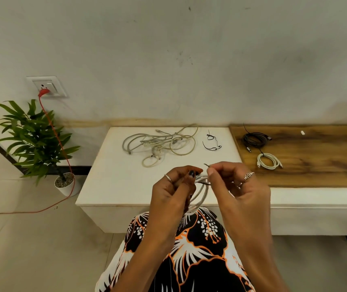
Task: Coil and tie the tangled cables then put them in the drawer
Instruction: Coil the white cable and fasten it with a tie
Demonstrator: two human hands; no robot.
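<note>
My left hand (176,186) grips a coiled white cable (199,196) above the near edge of the white cabinet top (113,178). My right hand (235,182) pinches the end of a thin dark tie (206,165) that wraps the coil's top. A tangle of grey-white cables (162,143) lies at the back of the cabinet top. Loose black ties (211,142) lie to its right. On the wooden top (315,157) rest a tied black cable coil (254,139) and a tied white cable coil (268,161). No drawer front is clearly visible.
A potted plant (35,140) stands on the floor at the left. A red cord (59,144) runs from a wall socket (47,86) down across the floor. A small white piece (302,132) lies at the back of the wooden top.
</note>
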